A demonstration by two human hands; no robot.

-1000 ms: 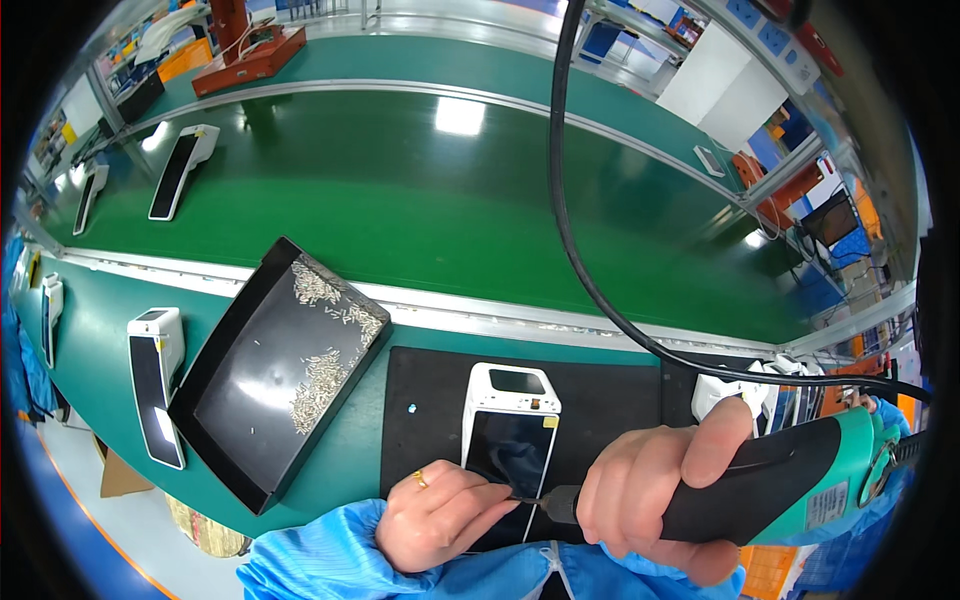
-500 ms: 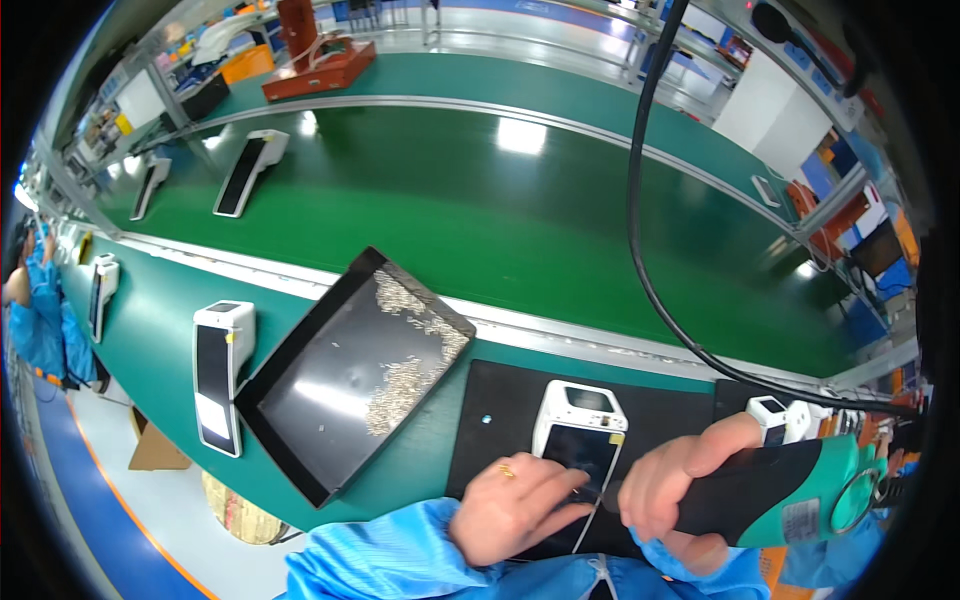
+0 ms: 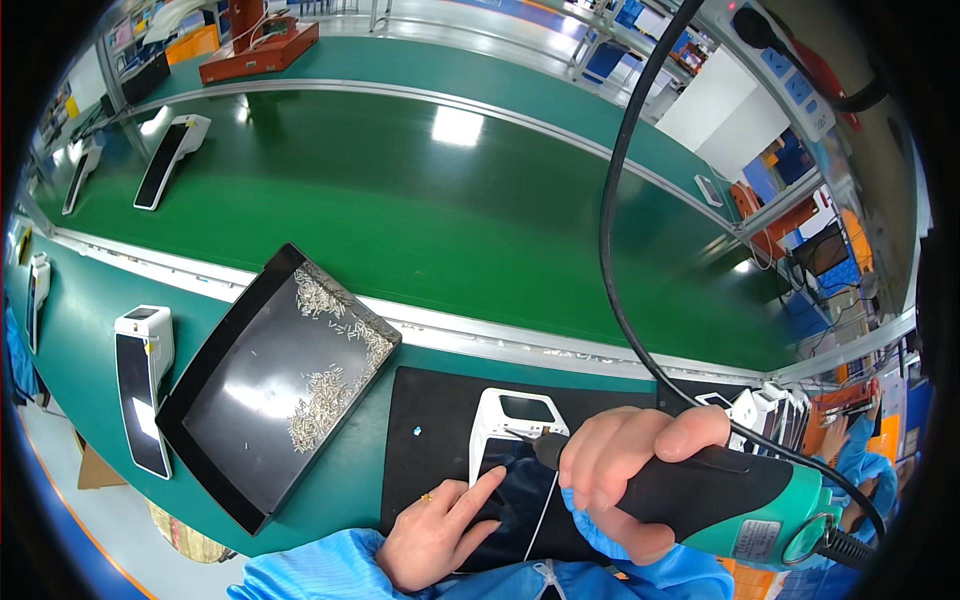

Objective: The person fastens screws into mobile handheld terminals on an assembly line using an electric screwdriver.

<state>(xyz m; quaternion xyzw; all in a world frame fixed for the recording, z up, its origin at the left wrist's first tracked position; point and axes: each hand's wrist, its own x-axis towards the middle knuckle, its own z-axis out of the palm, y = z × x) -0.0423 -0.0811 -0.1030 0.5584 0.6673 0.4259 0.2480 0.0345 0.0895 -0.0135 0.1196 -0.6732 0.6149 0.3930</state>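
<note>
My right hand (image 3: 640, 475) is wrapped round a black and green electric screwdriver (image 3: 740, 495), held sideways. The thin bit reaches left to the upper end of a white handheld terminal (image 3: 490, 420); whether it touches a screw there I cannot tell. This terminal lies on a black mat (image 3: 415, 405), its dark screen facing up. My left hand (image 3: 435, 530), a ring on one finger, rests at the terminal's left side. Its index finger stretches onto the dark screen and the other fingers are apart. Left of the mat, a black tray (image 3: 240, 400) holds many small silver screws.
A similar terminal (image 3: 145, 390) lies left of the tray, and others (image 3: 170, 160) sit on the green conveyor belt (image 3: 450, 220). Several white terminals (image 3: 770, 410) are lined up at right. A black cable (image 3: 610, 230) hangs across the view. Another person's blue sleeve (image 3: 865, 455) shows at far right.
The screwdriver's bit has moved up and left, from beside the screen to the terminal's upper end. My left index finger now points up the screen. The whole view has shifted.
</note>
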